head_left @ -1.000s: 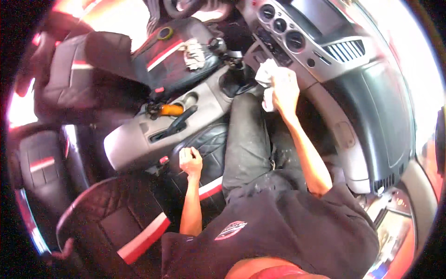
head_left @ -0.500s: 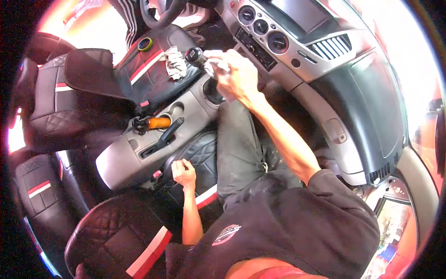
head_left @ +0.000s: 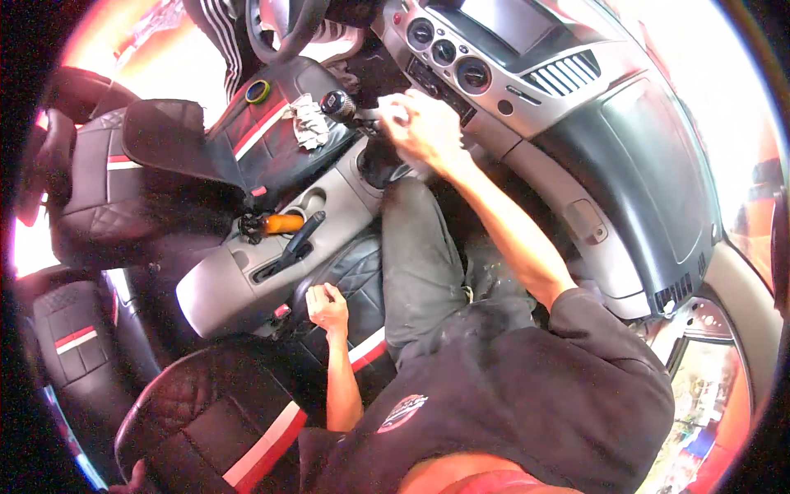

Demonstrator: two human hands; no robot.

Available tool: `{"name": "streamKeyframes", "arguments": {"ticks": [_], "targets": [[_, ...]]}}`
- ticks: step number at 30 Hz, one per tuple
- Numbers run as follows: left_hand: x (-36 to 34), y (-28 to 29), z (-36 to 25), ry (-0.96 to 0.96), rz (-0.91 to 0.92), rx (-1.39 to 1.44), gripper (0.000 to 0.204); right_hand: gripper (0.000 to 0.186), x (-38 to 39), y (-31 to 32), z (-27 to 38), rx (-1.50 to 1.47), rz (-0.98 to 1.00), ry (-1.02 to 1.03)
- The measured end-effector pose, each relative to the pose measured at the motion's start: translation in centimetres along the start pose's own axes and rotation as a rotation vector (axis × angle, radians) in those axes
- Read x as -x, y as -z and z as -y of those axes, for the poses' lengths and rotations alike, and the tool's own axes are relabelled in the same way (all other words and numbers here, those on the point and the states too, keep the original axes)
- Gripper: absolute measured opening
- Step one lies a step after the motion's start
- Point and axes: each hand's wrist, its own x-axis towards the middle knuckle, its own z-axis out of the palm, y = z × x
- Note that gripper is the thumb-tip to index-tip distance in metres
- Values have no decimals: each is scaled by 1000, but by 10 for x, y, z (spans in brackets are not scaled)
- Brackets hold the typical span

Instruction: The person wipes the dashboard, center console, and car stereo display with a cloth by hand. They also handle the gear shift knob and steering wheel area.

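My right hand (head_left: 426,130) is closed round a pale cloth (head_left: 420,169), only bits of which show past the fingers. It is beside the gear lever, just right of the dark gear knob (head_left: 336,104). The lever's lower part is partly covered by the hand. My left hand (head_left: 327,308) hangs low over the black seat with its fingers curled in; I see nothing in them. Between the front seats, the handbrake lever (head_left: 303,236) rises from the grey centre console (head_left: 218,290). An orange bottle (head_left: 282,223) lies behind the cup holder.
On the other front seat (head_left: 271,115) lie a crumpled whitish cloth (head_left: 309,123) and a round tin (head_left: 257,91) with a yellow rim. The dashboard (head_left: 642,173) curves along the right. Beyond that seat, a person's striped trouser leg (head_left: 217,37) shows near the steering wheel (head_left: 284,33).
My right hand has shifted slightly right and down relative to the gear knob, uncovering more of the lever. The view has moved a little. My left hand stays put.
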Motion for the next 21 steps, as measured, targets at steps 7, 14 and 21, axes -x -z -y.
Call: {"name": "streamKeyframes", "arguments": {"ticks": [7, 14, 21], "targets": [[-4, -7, -10, 239, 31, 0, 12, 24, 4, 0, -55, -472, 78, -205], [-90, 0, -86, 269, 131, 829, 8, 39, -14, -15, -44, -735, 408, -157], [-193, 8, -172, 110, 450, 1208, 76, 35, 46, -13, 5, -812, 86, -161]]}}
